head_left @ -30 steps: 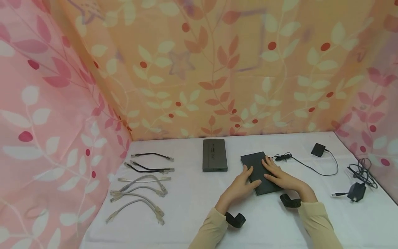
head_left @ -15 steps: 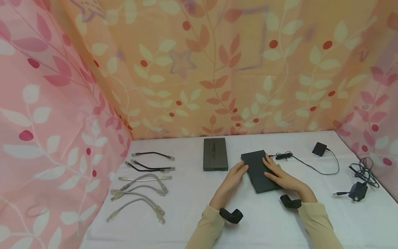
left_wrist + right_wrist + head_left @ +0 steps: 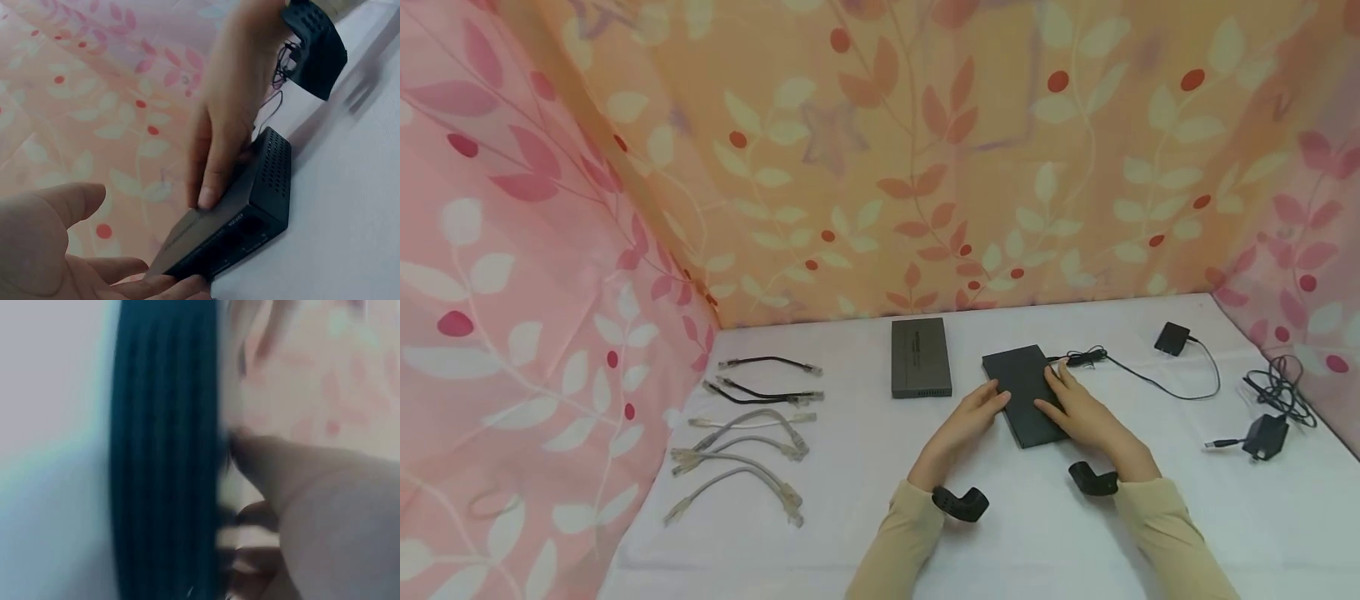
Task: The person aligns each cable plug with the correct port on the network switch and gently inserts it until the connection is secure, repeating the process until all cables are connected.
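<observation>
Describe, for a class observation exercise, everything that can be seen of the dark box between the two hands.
The box is flat, rectangular and near-black, perhaps metal. It lies turned askew on the white table. The left wrist view shows a side with rows of round holes; the adjoining face bears pale lettering too small to read. The left hand's fingertips touch its left edge, and the right hand rests on it. A black cable reaches its far right corner.

The right wrist view blurs the black box (image 3: 165, 450) and crops both its ends.
</observation>
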